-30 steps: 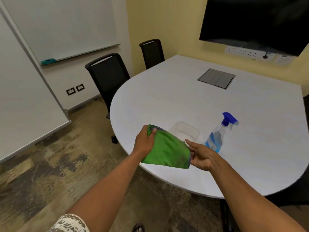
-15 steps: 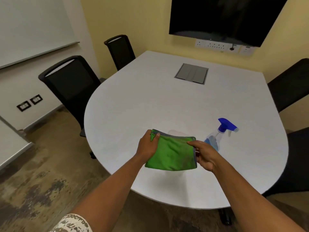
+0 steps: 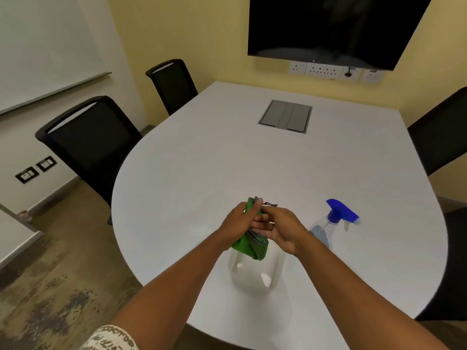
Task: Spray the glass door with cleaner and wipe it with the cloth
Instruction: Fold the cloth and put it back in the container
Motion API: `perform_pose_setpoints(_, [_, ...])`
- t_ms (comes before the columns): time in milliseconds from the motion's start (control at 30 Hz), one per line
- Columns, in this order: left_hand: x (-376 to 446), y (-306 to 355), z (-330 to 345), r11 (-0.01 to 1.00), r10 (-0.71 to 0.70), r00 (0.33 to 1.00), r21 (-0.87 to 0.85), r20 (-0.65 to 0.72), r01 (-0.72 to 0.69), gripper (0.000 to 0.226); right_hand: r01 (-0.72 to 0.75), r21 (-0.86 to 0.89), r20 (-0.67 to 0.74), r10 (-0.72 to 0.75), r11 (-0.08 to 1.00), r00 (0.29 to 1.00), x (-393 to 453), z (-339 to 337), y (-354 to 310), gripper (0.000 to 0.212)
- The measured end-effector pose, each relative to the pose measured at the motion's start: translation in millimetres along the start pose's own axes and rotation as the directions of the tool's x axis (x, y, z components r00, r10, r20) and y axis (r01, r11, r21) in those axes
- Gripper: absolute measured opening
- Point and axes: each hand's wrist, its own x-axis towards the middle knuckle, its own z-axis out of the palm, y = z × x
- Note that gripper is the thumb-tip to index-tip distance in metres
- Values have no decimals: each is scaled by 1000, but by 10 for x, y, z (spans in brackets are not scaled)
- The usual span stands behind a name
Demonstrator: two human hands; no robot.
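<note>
The green microfibre cloth with a grey inner face (image 3: 250,245) is bunched between my two hands, above the near rounded edge of the white oval table (image 3: 202,160). My left hand (image 3: 238,224) has its fingers curled round the cloth's upper part, and my right hand (image 3: 279,229) closes on it from the other side, fingers bent, the two hands touching. Folds of cloth hang below them. Under the cloth a clear plastic container (image 3: 255,275) sits on the table; I cannot tell what is in it. The clear spray bottle with a blue trigger head (image 3: 333,221) stands just right of my right hand, partly filled with bluish liquid.
</note>
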Motion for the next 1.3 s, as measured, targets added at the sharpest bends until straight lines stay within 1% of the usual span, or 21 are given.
perform_pose_setpoints(133, [90, -72, -112, 997, -25, 995, -66, 100, 31, 46, -74, 38, 106, 69, 997, 992, 99, -102, -53, 30])
perform_pose_setpoints(167, [113, -97, -148, 996, -31, 992, -77, 121, 41, 44, -84, -2, 133, 84, 996, 988, 111, -137, -67, 30])
perform_pose_setpoints(233, [170, -133, -198, 996, -39, 984, -72, 174, 53, 41, -63, -172, 114, 83, 983, 990, 130, -200, -76, 27])
perform_pose_setpoints(300, [237, -123, -223, 996, -62, 980, -44, 191, 72, 38, 32, -387, -4, -36, 921, 999, 160, -250, -70, 23])
perform_pose_setpoints(367, [306, -82, -250, 996, -88, 977, 4, 195, 89, 34, 137, -588, -135, -264, 797, 955, 209, -315, -55, 20])
perform_pose_setpoints(400, [340, -60, -262, 995, -100, 974, 21, 202, 98, 33, 167, -668, -142, -344, 725, 928, 219, -347, -59, 24])
perform_pose_setpoints(433, [368, -37, -273, 994, -111, 970, 30, 216, 107, 32, 181, -723, -112, -371, 667, 922, 216, -377, -65, 36])
perform_pose_setpoints(467, [387, -7, -282, 993, -120, 965, 39, 235, 114, 32, 190, -747, -60, -349, 637, 935, 210, -403, -76, 49])
perform_pose_setpoints(500, [409, 22, -291, 992, -126, 957, 61, 261, 114, 33, 190, -744, -12, -297, 641, 955, 200, -400, -91, 58])
perform_pose_setpoints(533, [428, 48, -298, 990, -126, 948, 90, 293, 104, 33, 188, -728, 32, -241, 659, 970, 191, -372, -106, 60])
perform_pose_setpoints(567, [446, 64, -301, 989, -122, 937, 118, 328, 88, 33, 194, -709, 72, -203, 678, 976, 181, -333, -112, 54])
perform_pose_setpoints(633, [468, 91, -297, 988, -112, 914, 144, 389, 60, 30, 213, -713, 93, -211, 668, 973, 168, -263, -102, 39])
perform_pose_setpoints(700, [500, 85, -328, 983, -131, 895, 174, 426, 61, 31, 211, -724, 37, -269, 656, 962, 160, -229, -86, 27])
perform_pose_setpoints(733, [517, 64, -358, 978, -149, 881, 198, 449, 65, 37, 212, -713, 9, -293, 669, 956, 158, -232, -68, 23])
perform_pose_setpoints(800, [530, 11, -425, 966, -186, 835, 253, 518, 59, 52, 214, -667, -31, -314, 714, 949, 139, -242, -28, 18])
perform_pose_setpoints(900, [537, -116, -517, 941, -214, 761, 338, 612, -8, 53, 202, -553, -142, -330, 808, 933, 140, -281, 23, 16])
perform_pose_setpoints(933, [544, -171, -549, 938, -204, 770, 345, 604, -22, 51, 189, -508, -191, -324, 840, 927, 138, -303, 31, 16])
perform_pose_setpoints(1000, [572, -270, -626, 954, -167, 832, 299, 530, 1, 43, 149, -409, -287, -282, 900, 915, 130, -380, 47, 18])
perform_pose_setpoints(1133, [653, -366, -730, 985, -174, 890, 60, 420, 164, 38, 5, -261, -416, -118, 965, 902, 107, -520, 159, 25])
perform_pose_setpoints(1200, [674, -397, -723, 982, -190, 909, 79, 370, 173, 34, -88, -265, -424, -34, 960, 905, 98, -534, 257, 19])
perform_pose_setpoints(1300, [649, -456, -667, 967, -198, 924, 218, 328, 130, 30, -239, -413, -459, 25, 879, 888, 116, -576, 404, 14])
